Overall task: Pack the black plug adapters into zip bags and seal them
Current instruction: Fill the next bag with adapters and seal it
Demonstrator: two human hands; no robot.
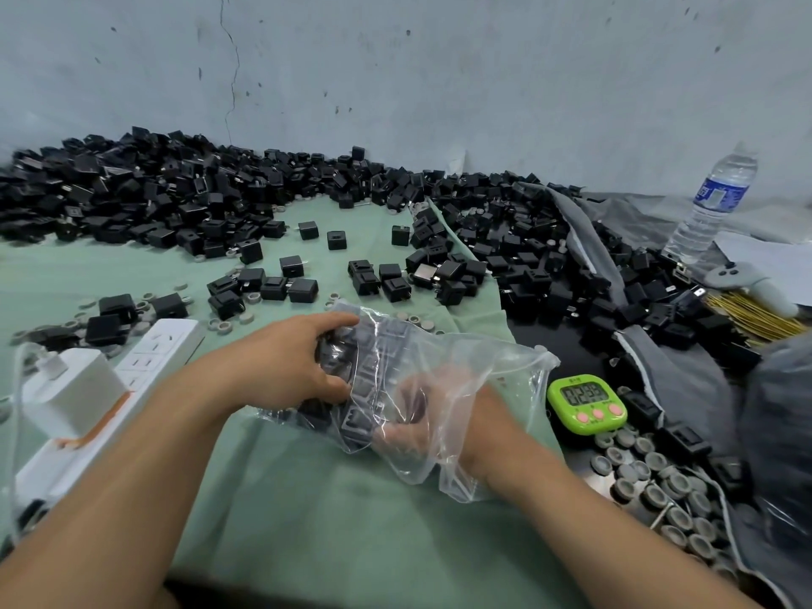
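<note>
A cracked, pale wall (439, 81) backs a worktop (329, 520) spread with green cloth. The left hand (290, 367) grips the zip bag (496, 358) from outside, thumb and fingers curled round the block of adapters (364, 415) through the plastic. That looks meant to hold the row square while more go in. The right hand (417, 417) is wrist-deep inside the bag's mouth, which faces the person. Through the creased film I cannot tell whether its fingers hold an adapter or only push the row along. The bag lies on the cloth in front of the person, partly filled, with the adapters packed side by side at its far end. Its mouth is open and loose round the right wrist, so sealing is not yet done.

Loose adapters (303, 287) are scattered just beyond the bag, within easy reach, and a deep heap (175, 200) runs along the wall. A green timer (587, 402) sits right of the bag, with grey caps (659, 490) below it. A white power strip (149, 353) lies to the left, and a water bottle (716, 200) stands far right.
</note>
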